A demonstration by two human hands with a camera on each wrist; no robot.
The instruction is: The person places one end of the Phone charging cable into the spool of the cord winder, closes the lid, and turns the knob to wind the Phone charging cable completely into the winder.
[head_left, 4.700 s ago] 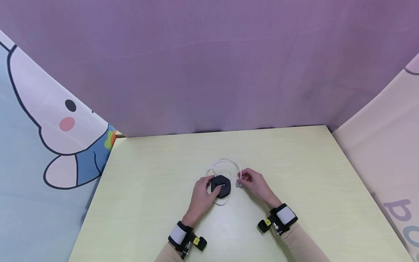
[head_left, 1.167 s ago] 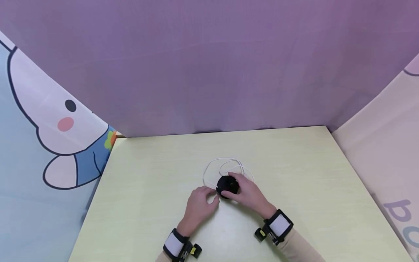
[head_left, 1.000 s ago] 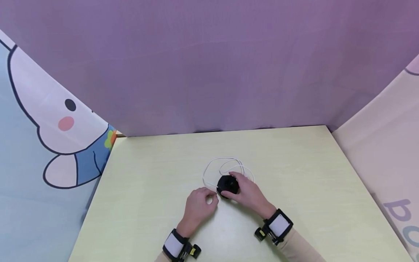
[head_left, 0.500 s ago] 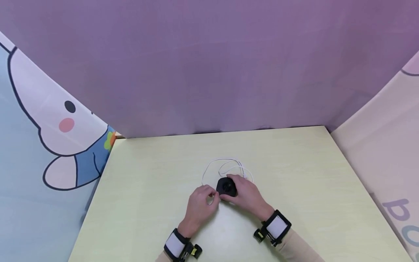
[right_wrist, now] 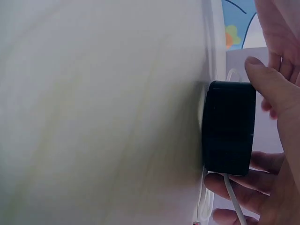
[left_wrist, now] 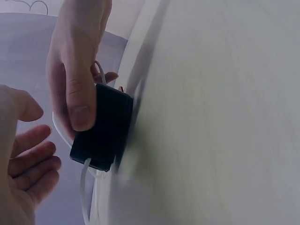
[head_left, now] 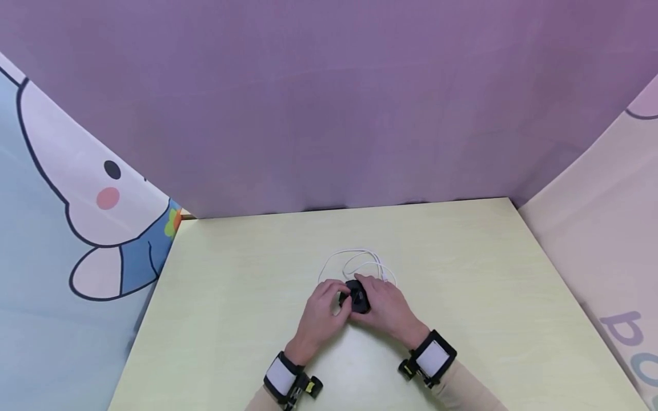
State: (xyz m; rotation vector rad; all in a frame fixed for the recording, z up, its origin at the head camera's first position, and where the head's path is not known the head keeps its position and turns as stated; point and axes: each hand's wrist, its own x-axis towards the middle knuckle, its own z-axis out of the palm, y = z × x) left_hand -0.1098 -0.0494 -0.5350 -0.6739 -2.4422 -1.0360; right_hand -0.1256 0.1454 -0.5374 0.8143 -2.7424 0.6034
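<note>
A black many-sided block [head_left: 358,298] with a hollow in its top face sits over the table in front of me. My right hand [head_left: 388,305] grips it, thumb on the near side and fingers behind, as the right wrist view shows. One strand of white cable [right_wrist: 233,199] comes out of the block's side. Beside the block is my left hand [head_left: 320,315], its fingertips overlapping the left part of the block in the head view. Thumb and fingers stand apart with nothing between them in the left wrist view, where the black block [left_wrist: 104,129] is close by.
The rest of the white cable [head_left: 339,252] lies in loose loops behind the hands on the pale wooden table [head_left: 247,274]. A purple cloth [head_left: 329,114] hangs at the table's back edge, with printed cloths to the left and right.
At first my left hand held the block and my right the cable's plug; then my right hand took the block. Lately the left hand moved up over the block's left side, and the block turned.
</note>
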